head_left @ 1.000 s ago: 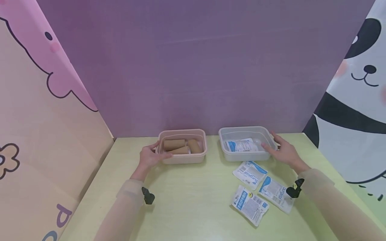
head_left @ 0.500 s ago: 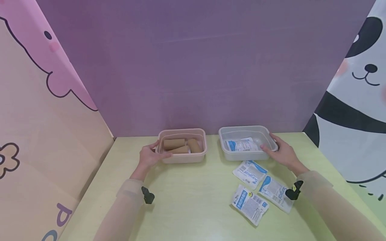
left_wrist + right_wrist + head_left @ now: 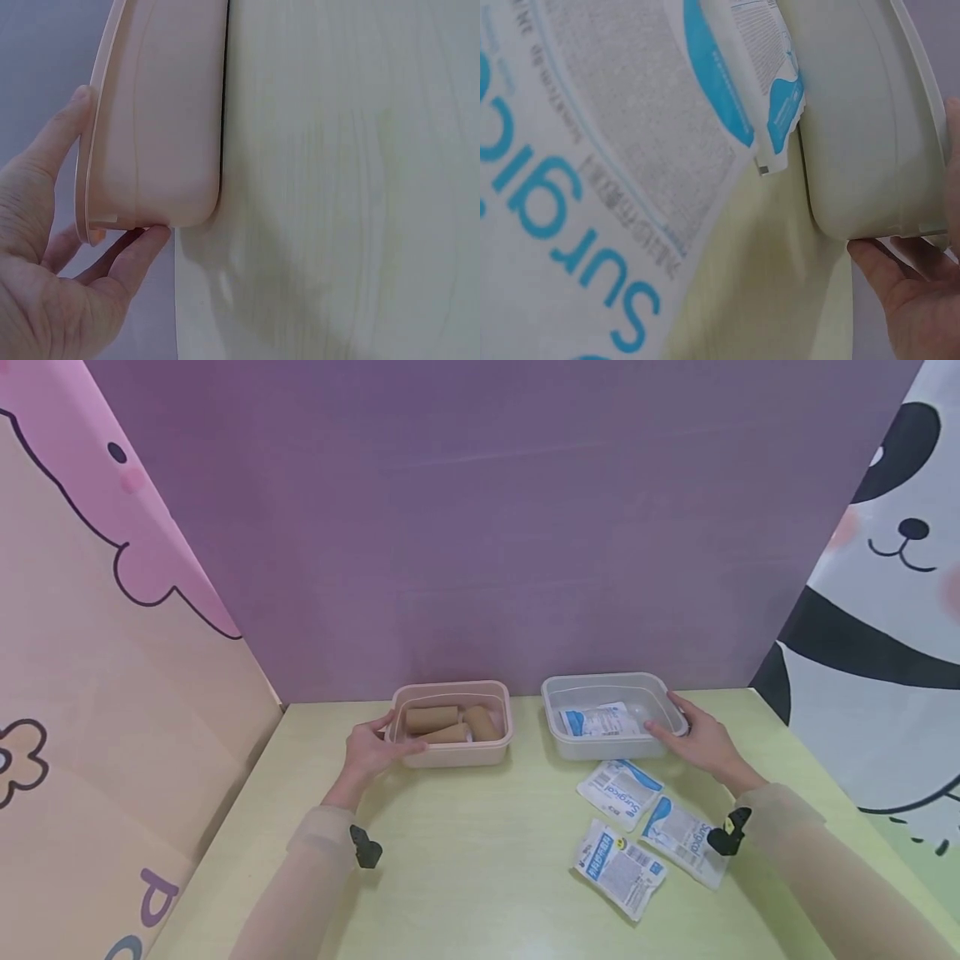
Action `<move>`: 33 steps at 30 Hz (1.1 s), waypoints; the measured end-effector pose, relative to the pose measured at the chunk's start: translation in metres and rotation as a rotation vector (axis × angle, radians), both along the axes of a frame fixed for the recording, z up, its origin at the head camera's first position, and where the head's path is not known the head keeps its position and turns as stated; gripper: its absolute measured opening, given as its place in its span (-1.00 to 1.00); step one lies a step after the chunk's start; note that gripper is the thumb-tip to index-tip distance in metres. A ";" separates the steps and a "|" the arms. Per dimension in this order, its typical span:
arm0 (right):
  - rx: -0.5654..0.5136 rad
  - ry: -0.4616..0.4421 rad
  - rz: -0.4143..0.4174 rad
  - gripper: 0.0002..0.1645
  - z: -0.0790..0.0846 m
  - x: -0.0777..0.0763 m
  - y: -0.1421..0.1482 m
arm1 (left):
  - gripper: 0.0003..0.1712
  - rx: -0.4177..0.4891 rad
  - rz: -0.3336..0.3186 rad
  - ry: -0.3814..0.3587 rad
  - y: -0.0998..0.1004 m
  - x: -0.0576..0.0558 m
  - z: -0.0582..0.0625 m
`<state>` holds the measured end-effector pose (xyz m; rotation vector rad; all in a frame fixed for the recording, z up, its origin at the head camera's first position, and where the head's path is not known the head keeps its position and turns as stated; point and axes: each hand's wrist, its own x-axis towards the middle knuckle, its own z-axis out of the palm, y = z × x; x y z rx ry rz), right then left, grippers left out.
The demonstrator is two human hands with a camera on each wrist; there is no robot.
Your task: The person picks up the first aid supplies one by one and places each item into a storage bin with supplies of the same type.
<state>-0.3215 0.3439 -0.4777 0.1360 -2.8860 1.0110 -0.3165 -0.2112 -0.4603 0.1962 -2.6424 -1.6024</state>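
At the back left of the table stands a pink plastic container (image 3: pixel 457 756) holding several brown rolls (image 3: pixel 432 720). My left hand (image 3: pixel 372 750) grips its left end. In the left wrist view, the thumb (image 3: pixel 66 127) lies along the rim while fingertips touch the end wall. To the right is a whitish plastic container (image 3: pixel 611 748) with a white-and-blue packet (image 3: pixel 600 722) inside. My right hand (image 3: pixel 701 743) grips that container's right end, thumb over the front rim. The right wrist view shows fingers (image 3: pixel 881 270) at the wall's lower corner.
In front of the whitish container lie three white-and-blue packets: one close to it (image 3: pixel 621 793), one under my right wrist (image 3: pixel 684 842), and one nearer me (image 3: pixel 621 870). A purple panel (image 3: pixel 487 527) rises behind the table (image 3: pixel 465 860), with printed panels on both sides.
Both hands keep their hold, and the containers and packets stay in place. The whole head view has shifted only slightly.
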 end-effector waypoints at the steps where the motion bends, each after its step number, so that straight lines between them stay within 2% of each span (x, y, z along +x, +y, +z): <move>1: 0.002 -0.001 0.005 0.20 0.000 0.000 0.000 | 0.13 -0.008 -0.002 -0.003 -0.001 0.000 0.000; 7: 0.004 -0.008 0.018 0.21 0.003 -0.003 -0.001 | 0.15 -0.073 -0.006 0.021 -0.002 0.001 0.002; 10: 0.002 -0.009 0.020 0.22 0.004 -0.004 -0.001 | 0.19 -0.129 0.006 0.075 0.000 0.003 0.007; 14: 0.007 -0.011 0.016 0.22 0.006 -0.003 0.002 | 0.25 -0.197 -0.020 0.172 0.008 0.007 0.019; 18: 0.018 -0.022 0.014 0.23 0.007 -0.002 0.002 | 0.21 -0.244 -0.096 0.312 0.023 0.011 0.030; 22: 0.015 -0.032 0.015 0.24 0.009 -0.002 -0.001 | 0.08 -0.232 -0.168 0.411 0.044 0.015 0.038; 24: 0.016 -0.040 0.015 0.25 0.010 -0.002 -0.001 | 0.08 -0.229 -0.197 0.437 0.056 0.019 0.043; 29: 0.019 -0.052 0.021 0.26 0.010 -0.002 -0.001 | 0.08 -0.329 -0.286 0.525 0.088 0.030 0.055; 33: 0.021 -0.056 0.025 0.26 0.009 -0.002 0.001 | -0.04 -0.290 -0.362 0.511 0.110 0.038 0.060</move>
